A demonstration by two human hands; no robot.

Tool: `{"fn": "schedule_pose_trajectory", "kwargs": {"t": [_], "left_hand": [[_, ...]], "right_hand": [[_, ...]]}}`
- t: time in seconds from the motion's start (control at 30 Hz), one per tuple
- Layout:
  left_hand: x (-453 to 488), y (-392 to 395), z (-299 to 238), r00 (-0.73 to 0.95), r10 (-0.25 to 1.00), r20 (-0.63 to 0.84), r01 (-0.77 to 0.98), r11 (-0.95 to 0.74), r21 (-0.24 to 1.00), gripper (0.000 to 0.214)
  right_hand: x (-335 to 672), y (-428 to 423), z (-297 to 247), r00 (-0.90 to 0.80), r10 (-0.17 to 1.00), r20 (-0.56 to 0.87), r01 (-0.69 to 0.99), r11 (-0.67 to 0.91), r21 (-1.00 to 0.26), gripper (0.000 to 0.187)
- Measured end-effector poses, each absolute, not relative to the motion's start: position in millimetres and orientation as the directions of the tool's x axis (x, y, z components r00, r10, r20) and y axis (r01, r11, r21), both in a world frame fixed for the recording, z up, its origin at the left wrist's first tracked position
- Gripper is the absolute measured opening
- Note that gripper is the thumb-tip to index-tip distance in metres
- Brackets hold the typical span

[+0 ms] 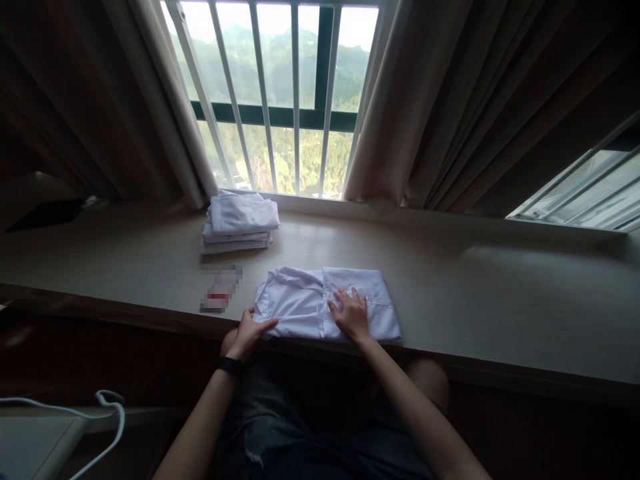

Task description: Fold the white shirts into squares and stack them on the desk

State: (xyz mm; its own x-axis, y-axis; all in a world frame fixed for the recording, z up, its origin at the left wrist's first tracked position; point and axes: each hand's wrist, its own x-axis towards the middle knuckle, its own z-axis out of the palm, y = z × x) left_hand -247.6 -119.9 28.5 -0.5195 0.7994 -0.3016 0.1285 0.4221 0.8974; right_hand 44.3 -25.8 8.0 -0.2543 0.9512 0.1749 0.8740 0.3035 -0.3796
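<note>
A partly folded white garment (pixel 295 303) lies along the front edge of the table, its right part in a flat, layered fold and its left part more wrinkled. At its lower left corner, my left hand (pixel 249 333) pinches the cloth, the thumb on top and the other fingers partly hidden at the edge. My right hand (pixel 351 317) rests flat on the folded right part with fingers spread. Farther back on the left sits a stack of folded white garments (pixel 243 217).
A blurred-out flat item (pixel 220 290) with a red band lies left of the garment. Behind the long pale table (pixel 475 287) are a barred window (pixel 280 100) and grey curtains (pixel 400 120). A white cable (pixel 120 427) hangs at lower left.
</note>
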Motion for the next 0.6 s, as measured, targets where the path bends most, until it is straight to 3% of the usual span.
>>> {"fn": "schedule_pose_trajectory", "kwargs": {"t": [0.07, 0.23, 0.4, 0.6], "left_hand": [[-247.0, -120.8, 21.7, -0.509, 0.810, -0.292, 0.092, 0.389, 0.917, 0.083], [-249.2, -119.6, 10.5, -0.502, 0.820, -0.274, 0.064, 0.351, 0.934, 0.084], [-248.7, -119.0, 11.5, -0.510, 0.823, -0.250, 0.094, 0.342, 0.935, 0.082], [-246.9, -117.9, 23.0, -0.503, 0.814, -0.291, 0.077, 0.377, 0.923, 0.078]], "right_hand": [[28.6, -25.1, 10.3, -0.202, 0.962, 0.186, 0.902, 0.257, -0.348, 0.057], [13.2, -22.3, 5.0, -0.280, 0.957, 0.073, 0.924, 0.290, -0.250, 0.061], [25.2, -16.8, -2.0, -0.290, 0.956, 0.050, 0.918, 0.292, -0.269, 0.054], [31.5, -17.7, -5.8, -0.298, 0.945, 0.136, 0.894, 0.327, -0.306, 0.056]]}}
